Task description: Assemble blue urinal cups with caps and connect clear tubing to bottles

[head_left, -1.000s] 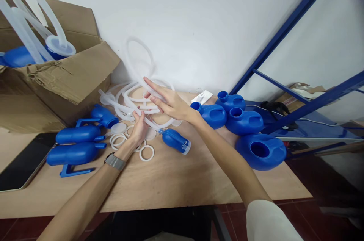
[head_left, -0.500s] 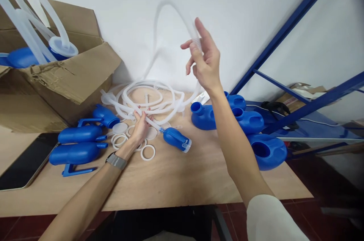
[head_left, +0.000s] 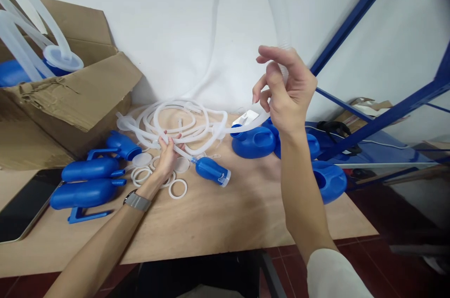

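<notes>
Raised high on the right, my right hand (head_left: 290, 94) pinches a translucent white corrugated hose (head_left: 215, 21), which arches up above it and runs back down to the coil. My left hand (head_left: 168, 156) is closed around another stretch of hose at the front of the coiled hoses (head_left: 168, 124) on the table. That stretch ends at a blue plastic piece with a clear cap (head_left: 212, 170), lying just right of my left hand. White rings (head_left: 178, 189) and translucent discs (head_left: 142, 160) lie about my left wrist and fingers.
At the left stands an open cardboard box (head_left: 116, 73) with hoses and blue containers. Blue bottles (head_left: 84, 193) and a dark tablet-like device (head_left: 24, 209) lie before it. More blue containers (head_left: 253, 141) stand at the right, beside a blue metal rack (head_left: 355, 31).
My right hand has moved right and nearer, drawing the hose into a taller, wider arch. My left hand keeps its grip at the coil. The view has shifted slightly right.
</notes>
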`<action>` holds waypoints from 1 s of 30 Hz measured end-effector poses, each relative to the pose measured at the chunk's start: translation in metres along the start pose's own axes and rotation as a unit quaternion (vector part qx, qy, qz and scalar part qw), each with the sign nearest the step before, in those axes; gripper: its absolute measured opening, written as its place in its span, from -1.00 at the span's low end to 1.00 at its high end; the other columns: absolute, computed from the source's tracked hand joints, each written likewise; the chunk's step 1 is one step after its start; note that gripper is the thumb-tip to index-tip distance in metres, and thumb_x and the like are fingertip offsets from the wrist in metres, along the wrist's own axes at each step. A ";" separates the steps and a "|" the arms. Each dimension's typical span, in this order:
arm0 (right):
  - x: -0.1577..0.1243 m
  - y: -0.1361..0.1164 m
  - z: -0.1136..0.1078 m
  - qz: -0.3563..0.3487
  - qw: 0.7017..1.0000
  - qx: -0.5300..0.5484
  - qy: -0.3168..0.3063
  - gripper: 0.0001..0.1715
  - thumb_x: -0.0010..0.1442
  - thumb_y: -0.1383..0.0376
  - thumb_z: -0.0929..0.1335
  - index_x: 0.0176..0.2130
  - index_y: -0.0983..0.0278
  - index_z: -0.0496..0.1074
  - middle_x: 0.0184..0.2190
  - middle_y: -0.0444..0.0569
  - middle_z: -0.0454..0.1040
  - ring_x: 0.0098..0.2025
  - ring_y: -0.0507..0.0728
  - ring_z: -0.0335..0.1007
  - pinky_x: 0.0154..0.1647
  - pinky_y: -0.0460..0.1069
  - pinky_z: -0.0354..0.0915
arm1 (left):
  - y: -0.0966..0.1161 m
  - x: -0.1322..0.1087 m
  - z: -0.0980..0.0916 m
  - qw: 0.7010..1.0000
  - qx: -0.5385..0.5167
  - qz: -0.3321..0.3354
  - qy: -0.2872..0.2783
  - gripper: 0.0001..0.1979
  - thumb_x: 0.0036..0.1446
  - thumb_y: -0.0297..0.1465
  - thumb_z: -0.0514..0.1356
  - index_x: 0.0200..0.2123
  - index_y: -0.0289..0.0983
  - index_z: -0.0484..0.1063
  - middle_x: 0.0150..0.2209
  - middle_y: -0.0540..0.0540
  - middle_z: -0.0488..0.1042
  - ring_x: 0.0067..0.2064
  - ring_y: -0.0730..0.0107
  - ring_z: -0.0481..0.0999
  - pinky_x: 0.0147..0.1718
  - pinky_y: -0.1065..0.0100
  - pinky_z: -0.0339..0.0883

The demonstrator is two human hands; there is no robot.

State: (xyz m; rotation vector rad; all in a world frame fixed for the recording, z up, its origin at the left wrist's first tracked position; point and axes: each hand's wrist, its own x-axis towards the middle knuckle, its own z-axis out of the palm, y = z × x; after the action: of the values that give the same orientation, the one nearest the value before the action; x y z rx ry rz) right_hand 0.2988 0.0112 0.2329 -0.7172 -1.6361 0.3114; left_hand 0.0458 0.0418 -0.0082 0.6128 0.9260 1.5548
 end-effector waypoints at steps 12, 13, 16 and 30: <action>-0.022 0.072 0.019 0.000 0.999 -0.050 -0.002 -0.52 0.51 -0.11 0.23 0.22 -0.03 0.48 0.06 0.01 0.46 -0.39 0.03 0.46 -0.45 -0.01 0.47 | 0.010 -0.007 0.003 0.997 0.071 -0.014 -0.014 -0.44 0.54 -0.17 0.05 0.46 0.00 -0.10 0.32 -0.33 0.45 -0.02 0.19 0.72 -0.10 0.17 0.65; -0.028 0.074 0.028 -0.016 0.998 -0.059 -0.029 -0.52 0.53 -0.09 0.20 0.22 -0.01 0.48 0.05 0.02 0.45 -0.35 0.05 0.49 -0.36 0.04 0.53 | 0.011 -0.008 0.003 0.996 0.090 -0.017 -0.015 -0.45 0.54 -0.16 0.03 0.46 0.00 -0.10 0.30 -0.32 0.47 -0.06 0.20 0.73 -0.17 0.21 0.65; -0.041 0.072 0.053 -0.067 0.992 -0.073 -0.077 -0.52 0.58 0.01 0.14 0.23 0.03 0.48 0.00 0.03 0.42 -0.21 0.11 0.53 -0.14 0.13 0.59 | 0.015 -0.011 0.003 0.990 0.134 -0.025 -0.037 -0.44 0.55 -0.14 -0.01 0.48 0.06 -0.15 0.31 -0.28 0.45 -0.21 0.26 0.74 -0.34 0.30 0.64; -0.043 0.058 0.113 -0.120 0.990 -0.026 -0.065 -0.50 0.60 0.13 0.08 0.22 0.08 0.46 0.02 0.05 0.33 -0.08 0.12 0.52 -0.04 0.13 0.62 | 0.023 -0.030 0.017 0.990 -0.034 -0.069 -0.121 -0.38 0.48 -0.07 0.11 0.43 0.12 -0.15 0.19 -0.25 0.52 -0.13 0.07 0.76 -0.25 0.12 0.69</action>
State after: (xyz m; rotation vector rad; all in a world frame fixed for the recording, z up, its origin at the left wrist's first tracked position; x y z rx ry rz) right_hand 0.2084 0.0510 0.1430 -0.5393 -1.8392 0.1450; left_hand 0.0525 0.0158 0.0232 0.6576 0.7138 1.3487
